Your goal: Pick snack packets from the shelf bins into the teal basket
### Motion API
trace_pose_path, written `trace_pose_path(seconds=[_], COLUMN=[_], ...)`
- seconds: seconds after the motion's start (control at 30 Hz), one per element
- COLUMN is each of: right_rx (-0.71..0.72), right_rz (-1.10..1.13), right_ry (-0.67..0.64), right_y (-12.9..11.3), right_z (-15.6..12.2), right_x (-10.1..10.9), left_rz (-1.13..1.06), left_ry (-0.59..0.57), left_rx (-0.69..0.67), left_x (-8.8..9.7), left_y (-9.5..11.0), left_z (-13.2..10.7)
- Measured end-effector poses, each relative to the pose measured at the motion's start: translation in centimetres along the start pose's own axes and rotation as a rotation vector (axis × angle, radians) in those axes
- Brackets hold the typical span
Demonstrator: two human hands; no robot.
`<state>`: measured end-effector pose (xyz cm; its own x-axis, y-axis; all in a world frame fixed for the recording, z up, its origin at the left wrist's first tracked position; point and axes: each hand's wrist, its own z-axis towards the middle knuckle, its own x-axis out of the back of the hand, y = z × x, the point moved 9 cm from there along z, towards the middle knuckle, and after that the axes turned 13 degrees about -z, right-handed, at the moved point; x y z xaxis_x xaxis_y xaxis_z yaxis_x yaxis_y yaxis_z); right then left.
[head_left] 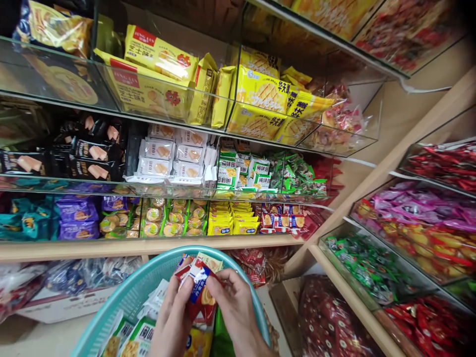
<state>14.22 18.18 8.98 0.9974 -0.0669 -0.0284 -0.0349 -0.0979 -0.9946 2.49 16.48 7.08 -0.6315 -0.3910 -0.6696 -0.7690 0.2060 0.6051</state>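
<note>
Before wooden snack shelves (pixel 148 246) — clear bins (pixel 334 144), teal basket (pixel 134 290)

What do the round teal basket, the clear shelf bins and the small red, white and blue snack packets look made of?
Teal basket: moulded plastic, judging by its slotted walls. Clear shelf bins: probably acrylic, possibly glass; transparent, glossy edges. Snack packets, held by left hand and right hand: shiny crinkled plastic film.

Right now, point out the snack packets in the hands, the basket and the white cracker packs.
snack packets (pixel 200 283), head view, on the blue and white wrapper between both hands.
basket (pixel 138 288), head view, on its teal left wall.
white cracker packs (pixel 159 157), head view, on the middle pack of the stack.
</note>
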Motion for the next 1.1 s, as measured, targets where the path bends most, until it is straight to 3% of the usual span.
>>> trace_pose_path(seconds=[0.13,0.33,0.5,0.6,0.7,0.8,0.87,0.93,1.0,1.1], right_rx=[0.057,0.066,0.078,0.115,0.194,0.266,0.376,0.554,0.63,0.601], right_rz=[-0.03,-0.063,-0.152,-0.188,-0.231,-0.309,-0.417,-0.688,-0.963,-1.234], right_ry=[0.106,0.229,0.256,0.267,0.307,0.372,0.526,0.652,0.67,0.61], right_y=[-0.1,1.0,1.7,0.9,-0.9,-2.9,-4.7,-6.8,-7.5,-7.0], right_z=[0.0,-0.1,-0.6,-1.7,-2.3,-0.3,1.9,4.6,8.2,13.3], right_x=[0.7,1.3,1.2,0.8,1.8,5.8,10.8,15.1,18.1,20.8], left_rz=[-0.019,-0.006,-0.023,0.004,0.021,0.025,0.034,0.064,0.108,0.141], left_ry=[0.046,-0.048,-0.083,-0.079,-0.088,-0.066,-0.054,-0.048,-0.049,-0.048], left_rx=[-0.01,-0.057,-0.106,-0.084,-0.042,-0.028,-0.019,-0.02,-0.046,-0.119], left_x=[-0.2,-2.0,-1.8,-1.5,-1.5,-1.3,-1.0,-0.5,0.0,0.5], left_y=[0.1,-0.2,-0.4,-0.7,-0.9,-0.7,-0.5,-0.2,0.1,0.6], left_z=[-1.1,-1.6,-1.5,-1.4,-1.5,-1.5,-1.3,-1.1,-0.9,-0.9])
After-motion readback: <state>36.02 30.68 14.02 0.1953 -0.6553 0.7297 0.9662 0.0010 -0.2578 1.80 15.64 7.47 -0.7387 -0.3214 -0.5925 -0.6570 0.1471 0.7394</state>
